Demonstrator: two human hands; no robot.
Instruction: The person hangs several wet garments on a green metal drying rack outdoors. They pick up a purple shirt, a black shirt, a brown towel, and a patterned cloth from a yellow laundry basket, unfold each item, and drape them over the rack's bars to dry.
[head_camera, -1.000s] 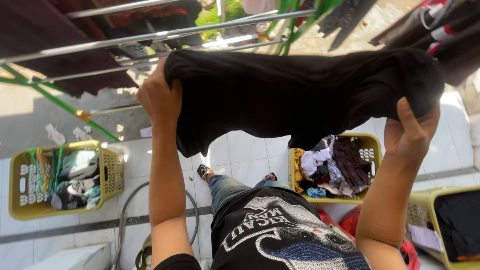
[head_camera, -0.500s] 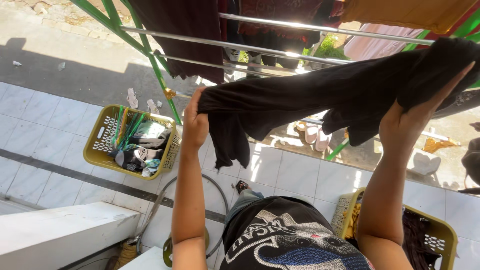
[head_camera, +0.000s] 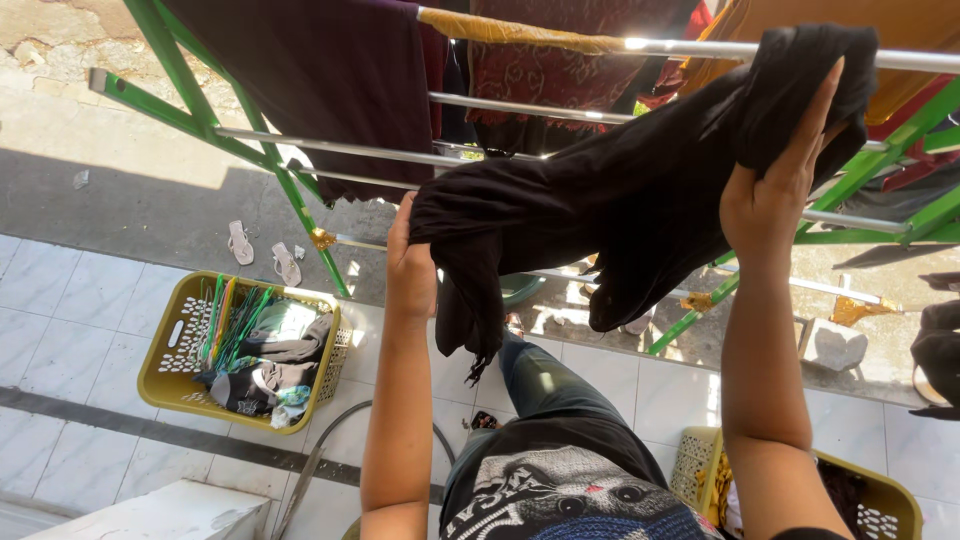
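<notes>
I see a white tiled floor (head_camera: 90, 310) crossed by a dark stripe. On it, left of my legs, sits a yellow basket (head_camera: 170, 375) of clothes and hangers. A hose (head_camera: 310, 465) curls just right of that basket. Beyond the basket, a pair of sandals (head_camera: 262, 253) lies on bare concrete. A second yellow basket (head_camera: 880, 505) stands far right.

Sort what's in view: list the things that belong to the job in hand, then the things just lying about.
In hand:
- black garment, held up by left hand and right hand
- drying rack, clothes already on it

Lying about:
- yellow basket of hangers and clothes
- pair of sandals
- hose
- second yellow basket
</notes>
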